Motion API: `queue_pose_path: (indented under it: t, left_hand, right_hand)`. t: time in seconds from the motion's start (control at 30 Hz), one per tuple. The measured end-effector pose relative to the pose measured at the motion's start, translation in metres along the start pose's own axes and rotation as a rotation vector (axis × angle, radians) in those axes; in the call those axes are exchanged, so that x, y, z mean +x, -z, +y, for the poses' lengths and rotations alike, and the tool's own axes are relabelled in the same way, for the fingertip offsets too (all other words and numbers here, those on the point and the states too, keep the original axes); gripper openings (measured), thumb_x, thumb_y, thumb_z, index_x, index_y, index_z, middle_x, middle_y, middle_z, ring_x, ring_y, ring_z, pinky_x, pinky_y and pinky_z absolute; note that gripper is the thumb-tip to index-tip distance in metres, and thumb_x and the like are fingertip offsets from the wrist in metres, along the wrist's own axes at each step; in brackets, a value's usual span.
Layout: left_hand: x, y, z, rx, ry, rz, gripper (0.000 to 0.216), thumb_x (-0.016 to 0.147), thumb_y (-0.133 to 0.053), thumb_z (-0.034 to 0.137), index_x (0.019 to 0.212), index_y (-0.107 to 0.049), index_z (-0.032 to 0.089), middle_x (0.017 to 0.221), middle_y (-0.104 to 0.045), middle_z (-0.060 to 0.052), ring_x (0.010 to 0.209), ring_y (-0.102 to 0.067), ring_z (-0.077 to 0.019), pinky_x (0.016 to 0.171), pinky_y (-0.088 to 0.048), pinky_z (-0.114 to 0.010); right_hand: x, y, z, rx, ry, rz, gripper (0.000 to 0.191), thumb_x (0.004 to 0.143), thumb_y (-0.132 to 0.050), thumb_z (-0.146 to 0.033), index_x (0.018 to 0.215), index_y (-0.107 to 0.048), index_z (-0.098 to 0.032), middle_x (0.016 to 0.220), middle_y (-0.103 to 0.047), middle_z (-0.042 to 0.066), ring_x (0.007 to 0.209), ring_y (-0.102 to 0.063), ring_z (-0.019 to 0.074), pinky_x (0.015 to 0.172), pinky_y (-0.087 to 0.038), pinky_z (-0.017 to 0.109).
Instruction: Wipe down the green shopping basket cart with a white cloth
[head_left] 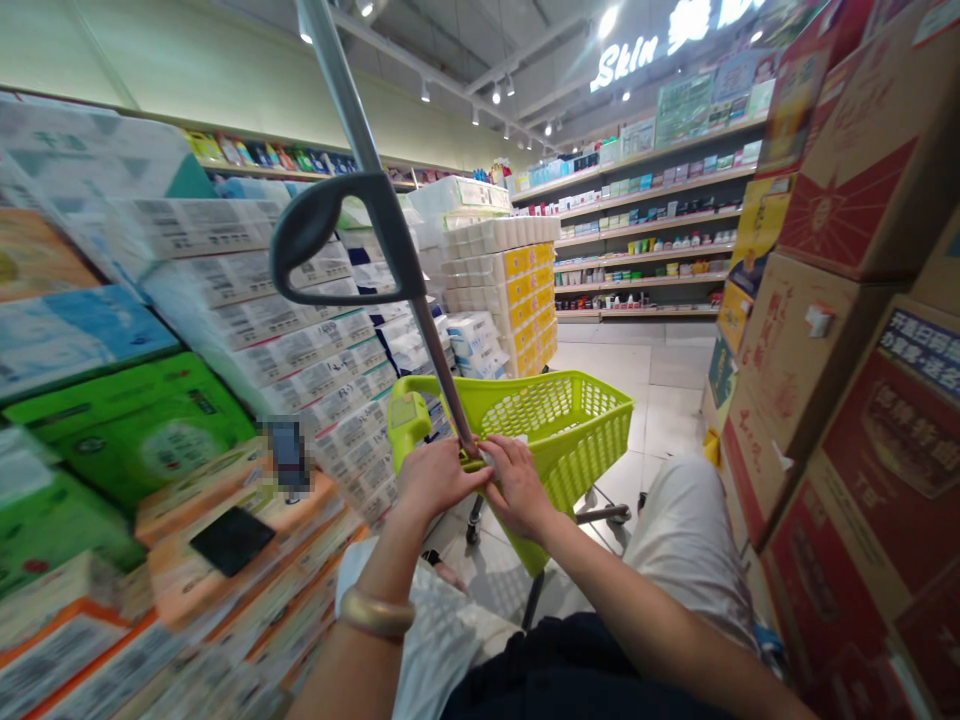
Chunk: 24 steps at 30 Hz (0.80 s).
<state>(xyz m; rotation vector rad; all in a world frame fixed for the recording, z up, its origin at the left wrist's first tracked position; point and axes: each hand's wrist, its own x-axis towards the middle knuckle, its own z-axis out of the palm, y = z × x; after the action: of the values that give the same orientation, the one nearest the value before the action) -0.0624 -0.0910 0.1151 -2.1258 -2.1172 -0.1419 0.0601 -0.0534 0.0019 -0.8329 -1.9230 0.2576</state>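
Note:
A lime green shopping basket on wheels (pixel 570 420) stands on the tiled floor just ahead of my knees. Its grey telescopic handle (pixel 341 235) rises up and left towards me, ending in a dark loop grip. My left hand (pixel 435 478) and my right hand (pixel 517 485) are both closed at the foot of that handle, where the pole meets the basket's rim. What the fingers pinch there is too small to make out. A bangle sits on my left wrist.
Stacked tissue and paper packs (pixel 247 330) crowd the left side. Red and brown cardboard cartons (pixel 840 330) are piled on the right. A pallet of white and yellow packs (pixel 510 290) stands ahead, with product shelves (pixel 645 200) behind. Tiled aisle floor (pixel 660 380) runs forward.

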Motion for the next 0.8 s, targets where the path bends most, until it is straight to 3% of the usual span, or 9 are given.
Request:
queue_pose_path:
  t: [0.2, 0.4, 0.6, 0.8]
  left_hand:
    - [0.0, -0.002, -0.001, -0.012, 0.021, 0.02, 0.039, 0.076, -0.058, 0.06, 0.099, -0.072, 0.032, 0.102, -0.073, -0.005, 0.094, -0.067, -0.0273, 0.079, -0.049, -0.034]
    - [0.0, -0.001, -0.001, 0.018, 0.03, 0.005, 0.039, 0.077, -0.058, 0.057, 0.102, -0.071, 0.03, 0.1, -0.073, -0.007, 0.094, -0.067, -0.0274, 0.078, -0.048, -0.033]
    - [-0.001, -0.002, -0.002, 0.03, 0.023, 0.024, 0.037, 0.078, -0.055, 0.057, 0.096, -0.072, 0.03, 0.095, -0.074, -0.008, 0.092, -0.068, -0.0278, 0.076, -0.048, -0.033]
    - [-0.002, -0.003, -0.002, 0.05, 0.039, 0.016, 0.039, 0.078, -0.056, 0.055, 0.103, -0.071, 0.029, 0.096, -0.073, -0.009, 0.092, -0.068, -0.0271, 0.076, -0.048, -0.033]
  right_hand:
    - [0.005, 0.006, 0.009, -0.071, -0.021, -0.076, 0.036, 0.085, -0.052, -0.024, 0.121, -0.054, -0.024, 0.119, -0.057, 0.007, 0.112, -0.047, 0.0226, 0.1, -0.033, 0.039]
    - [-0.001, 0.004, 0.022, -0.132, -0.163, 0.04, 0.038, 0.081, -0.05, -0.018, 0.119, -0.055, -0.02, 0.118, -0.055, 0.01, 0.114, -0.044, 0.0249, 0.105, -0.028, 0.045]
    - [0.002, -0.001, -0.001, -0.071, 0.012, -0.045, 0.055, 0.078, -0.053, -0.016, 0.133, -0.046, -0.021, 0.124, -0.051, 0.009, 0.116, -0.043, 0.0236, 0.105, -0.031, 0.041]
    - [-0.005, 0.01, 0.029, -0.098, -0.037, -0.034, 0.048, 0.08, -0.047, -0.009, 0.126, -0.052, -0.023, 0.124, -0.055, 0.007, 0.116, -0.045, 0.0223, 0.104, -0.032, 0.04]
